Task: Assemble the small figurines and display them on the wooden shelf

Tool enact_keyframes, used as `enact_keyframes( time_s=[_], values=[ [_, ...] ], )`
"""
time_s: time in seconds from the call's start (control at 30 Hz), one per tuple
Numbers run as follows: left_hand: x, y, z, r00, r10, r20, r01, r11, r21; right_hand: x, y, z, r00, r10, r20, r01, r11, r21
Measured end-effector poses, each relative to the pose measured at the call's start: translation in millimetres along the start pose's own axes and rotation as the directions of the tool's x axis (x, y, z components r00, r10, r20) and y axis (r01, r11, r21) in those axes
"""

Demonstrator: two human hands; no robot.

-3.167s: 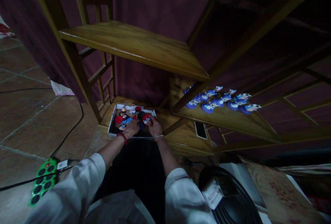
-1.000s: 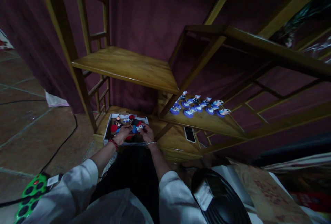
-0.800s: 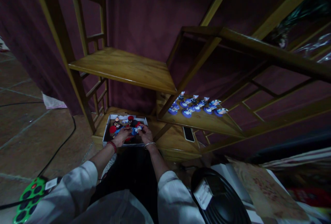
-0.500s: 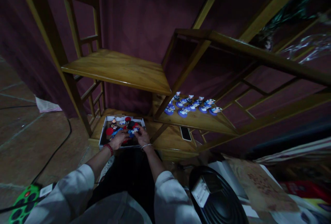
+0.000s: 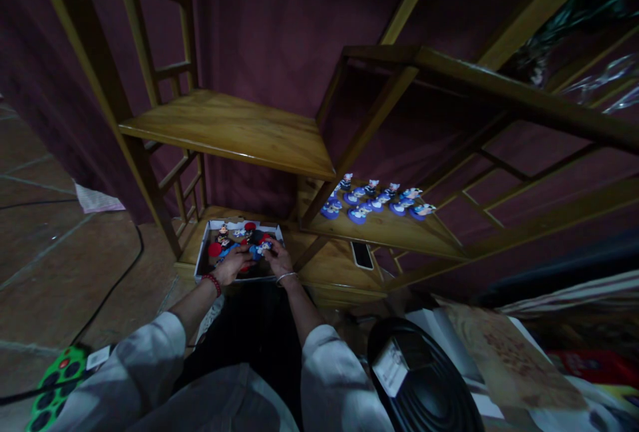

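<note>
Over a shallow white box (image 5: 200, 260) on the lowest shelf, both my hands meet at a small blue-and-white figurine (image 5: 261, 248). My right hand (image 5: 279, 260), with a bracelet at its wrist, is closed on the figurine's right side. From the left, my left hand (image 5: 233, 267), wearing a red bead bracelet, has its fingers curled against the figurine's blue base. Inside the box lie several other figurines, among them a dark one (image 5: 223, 232) and a red round piece (image 5: 214, 249). My fingers partly hide the box's contents.
Several purple-based figurines (image 5: 358, 212) stand on the middle shelf (image 5: 399, 237) to the right. Below it lies a phone (image 5: 362, 255). A higher wooden shelf (image 5: 229, 131) overhangs the box. A black stool (image 5: 429, 385) with a small box (image 5: 391, 369) is at my right.
My hands stay at the figurine over the box, with only a slight shift. The whole view has moved a little as my head turned.
</note>
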State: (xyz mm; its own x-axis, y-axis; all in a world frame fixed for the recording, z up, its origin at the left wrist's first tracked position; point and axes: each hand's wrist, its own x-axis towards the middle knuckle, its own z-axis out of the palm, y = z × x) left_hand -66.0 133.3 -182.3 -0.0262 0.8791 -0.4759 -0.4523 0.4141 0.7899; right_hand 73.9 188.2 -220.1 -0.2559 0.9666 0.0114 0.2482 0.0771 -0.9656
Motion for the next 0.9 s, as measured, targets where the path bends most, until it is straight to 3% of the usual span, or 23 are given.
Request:
enact_keyframes(
  time_s=[0.13, 0.47, 0.9],
  values=[
    [4.2, -2.4, -2.8, 1.0, 0.014, -0.014, -0.015, 0.999, -0.047, -0.1, 1.2, -0.6, 1.0, 0.013, 0.008, -0.014, 0.993, 0.116],
    [8.1, -4.7, -9.2, 0.997, 0.021, 0.075, -0.01, 0.99, -0.142, 0.6, 1.4, 1.5, 0.999, 0.003, -0.032, 0.005, 0.973, 0.231],
    [9.1, -5.0, -7.9, 0.999, 0.036, 0.011, -0.032, 0.971, -0.236, -3.4, -3.8, 1.6, 1.0, -0.006, 0.011, 0.003, 0.975, 0.223]
  ],
)
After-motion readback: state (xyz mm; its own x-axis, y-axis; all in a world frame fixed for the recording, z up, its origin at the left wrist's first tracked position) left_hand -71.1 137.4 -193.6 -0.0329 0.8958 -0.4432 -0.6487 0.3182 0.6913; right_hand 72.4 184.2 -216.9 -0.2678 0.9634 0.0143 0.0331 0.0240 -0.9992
